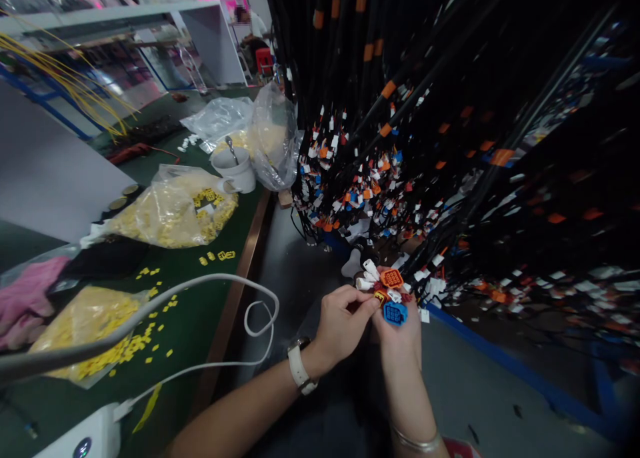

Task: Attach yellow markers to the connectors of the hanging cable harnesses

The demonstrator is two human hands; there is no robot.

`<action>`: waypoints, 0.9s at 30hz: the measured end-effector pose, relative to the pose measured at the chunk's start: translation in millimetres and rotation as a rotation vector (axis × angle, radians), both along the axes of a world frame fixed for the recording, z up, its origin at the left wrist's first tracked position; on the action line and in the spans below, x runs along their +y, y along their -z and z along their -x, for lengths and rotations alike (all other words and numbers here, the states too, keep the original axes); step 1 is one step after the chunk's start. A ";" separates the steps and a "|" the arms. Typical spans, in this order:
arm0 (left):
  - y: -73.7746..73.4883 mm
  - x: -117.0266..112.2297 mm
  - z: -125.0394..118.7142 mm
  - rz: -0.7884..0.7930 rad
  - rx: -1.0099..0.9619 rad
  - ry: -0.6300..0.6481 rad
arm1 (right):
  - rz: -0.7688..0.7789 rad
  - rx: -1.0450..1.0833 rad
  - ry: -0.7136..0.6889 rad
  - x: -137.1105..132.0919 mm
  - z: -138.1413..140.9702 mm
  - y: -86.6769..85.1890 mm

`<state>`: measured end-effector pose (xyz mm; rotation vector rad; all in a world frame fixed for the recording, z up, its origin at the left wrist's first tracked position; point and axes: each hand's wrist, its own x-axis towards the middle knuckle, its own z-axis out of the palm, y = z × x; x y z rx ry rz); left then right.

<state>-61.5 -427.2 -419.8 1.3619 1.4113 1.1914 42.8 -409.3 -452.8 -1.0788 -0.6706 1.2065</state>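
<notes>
left hand (345, 325) pinched a small yellow piece (379, 297) at the connector cluster (391, 291) that the right hand (400, 328) gripped off the surface's right edge, fingers closed tight; one slip and it likely dropped to the floor.

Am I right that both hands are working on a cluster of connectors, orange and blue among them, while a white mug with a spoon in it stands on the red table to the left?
Not quite: in the head view the table is green, not red. The rest holds: the left hand and right hand meet at the connectors, and the white mug holds a spoon.
</notes>
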 end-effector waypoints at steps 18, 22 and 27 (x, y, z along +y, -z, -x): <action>8.5 4.4 1.2 0.172 -0.035 -0.045 | 0.136 0.413 -0.026 24.4 9.1 10.2; 9.4 5.5 -0.9 0.203 -0.077 -0.093 | 0.158 0.401 -0.001 22.8 11.1 5.0; 10.5 6.1 -6.7 0.382 -0.476 -0.182 | 0.095 0.302 -0.021 17.6 11.7 9.4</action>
